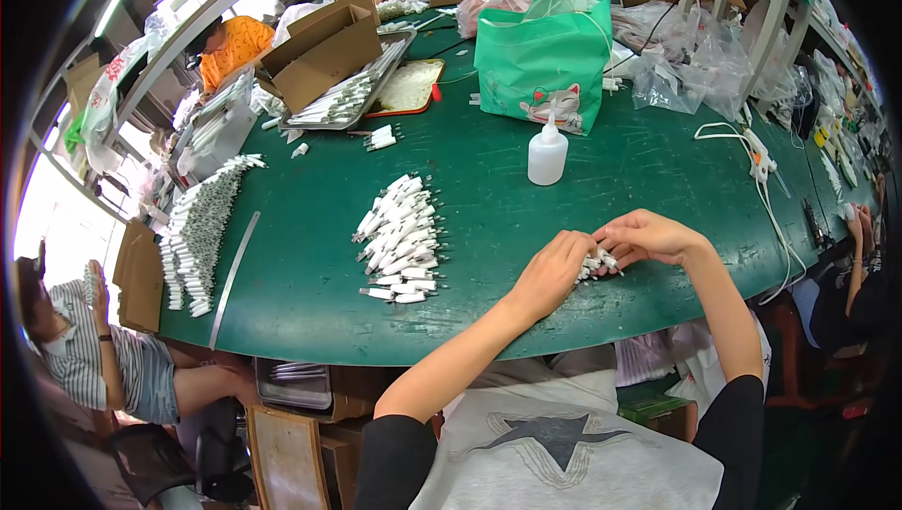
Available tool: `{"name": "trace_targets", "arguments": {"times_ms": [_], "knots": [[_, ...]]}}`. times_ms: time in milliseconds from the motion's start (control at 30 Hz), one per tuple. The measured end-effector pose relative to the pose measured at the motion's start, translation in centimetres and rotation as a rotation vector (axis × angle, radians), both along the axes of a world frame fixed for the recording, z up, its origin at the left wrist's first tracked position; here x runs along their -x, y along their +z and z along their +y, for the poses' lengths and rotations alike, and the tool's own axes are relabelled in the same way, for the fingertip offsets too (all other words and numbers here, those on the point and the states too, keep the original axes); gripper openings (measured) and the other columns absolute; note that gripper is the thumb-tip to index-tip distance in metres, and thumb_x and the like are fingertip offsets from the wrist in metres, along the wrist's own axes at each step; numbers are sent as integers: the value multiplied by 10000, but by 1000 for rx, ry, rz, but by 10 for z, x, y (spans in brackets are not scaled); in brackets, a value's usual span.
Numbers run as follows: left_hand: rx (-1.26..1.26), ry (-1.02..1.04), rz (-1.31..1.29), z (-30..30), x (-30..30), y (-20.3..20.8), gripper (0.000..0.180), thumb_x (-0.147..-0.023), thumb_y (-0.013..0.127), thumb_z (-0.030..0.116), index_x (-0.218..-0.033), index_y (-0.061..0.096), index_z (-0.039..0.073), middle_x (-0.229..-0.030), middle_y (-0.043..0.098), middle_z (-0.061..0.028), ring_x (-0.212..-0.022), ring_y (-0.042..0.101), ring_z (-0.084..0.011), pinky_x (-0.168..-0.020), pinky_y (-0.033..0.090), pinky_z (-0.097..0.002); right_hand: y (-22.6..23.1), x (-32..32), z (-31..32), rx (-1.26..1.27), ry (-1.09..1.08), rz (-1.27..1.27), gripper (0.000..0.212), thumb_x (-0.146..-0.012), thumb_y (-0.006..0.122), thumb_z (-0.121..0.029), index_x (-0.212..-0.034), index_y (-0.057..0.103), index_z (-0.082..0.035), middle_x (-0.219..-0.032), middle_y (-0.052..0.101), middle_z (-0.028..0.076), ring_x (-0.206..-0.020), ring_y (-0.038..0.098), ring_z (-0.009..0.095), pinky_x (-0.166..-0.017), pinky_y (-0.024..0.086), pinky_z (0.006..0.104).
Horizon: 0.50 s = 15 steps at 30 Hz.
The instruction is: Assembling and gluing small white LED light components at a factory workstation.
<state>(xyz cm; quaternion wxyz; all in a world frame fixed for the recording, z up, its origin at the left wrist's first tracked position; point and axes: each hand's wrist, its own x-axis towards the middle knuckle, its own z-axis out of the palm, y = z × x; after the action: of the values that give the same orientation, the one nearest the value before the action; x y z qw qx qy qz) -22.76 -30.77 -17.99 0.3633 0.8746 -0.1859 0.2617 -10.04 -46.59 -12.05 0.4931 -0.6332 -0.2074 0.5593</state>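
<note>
My left hand (pixel 552 275) and my right hand (pixel 653 236) meet near the table's front edge, right of the middle. Between them is a cluster of small white cylindrical pieces (pixel 598 266), with the fingers of both hands closed around it. The left fingers partly cover the cluster, and its lower side seems close to the tabletop. Left of my hands lies a loose pile of white cylindrical pieces with thin metal tips (pixel 402 233). Beyond my hands stands a translucent squeeze bottle (pixel 547 155) with a pointed nozzle, upright on the green table (pixel 489 219).
A metal ruler (pixel 235 280) lies beside a large stack of white pieces (pixel 202 228) at left. Behind are a tray of parts (pixel 348 101), a cardboard box (pixel 324 50) and a green bag (pixel 543 59). A white power strip (pixel 759 155) trails its cable on the right. People sit around the table.
</note>
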Motion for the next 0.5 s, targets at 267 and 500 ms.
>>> {"name": "trace_targets", "arguments": {"times_ms": [267,500], "knots": [[84,32,0,-1,3,8,347,-701,612,-6,-1024,487,13,-966,533,-132,-901,524,-318,-742,447,-375,17,7,-5,-86,-45,-47,312,-823,500,-22,-1107,495,108,-989,595,189,-863,622,202,-756,511,260],[457,76,221,-4,2,5,299,-788,615,98,-1044,497,0,-929,578,-129,-845,567,-202,-743,434,-296,18,14,1,-181,-70,-306,276,-753,595,5,-1016,572,87,-843,632,143,-726,632,157,-671,526,242]]}}
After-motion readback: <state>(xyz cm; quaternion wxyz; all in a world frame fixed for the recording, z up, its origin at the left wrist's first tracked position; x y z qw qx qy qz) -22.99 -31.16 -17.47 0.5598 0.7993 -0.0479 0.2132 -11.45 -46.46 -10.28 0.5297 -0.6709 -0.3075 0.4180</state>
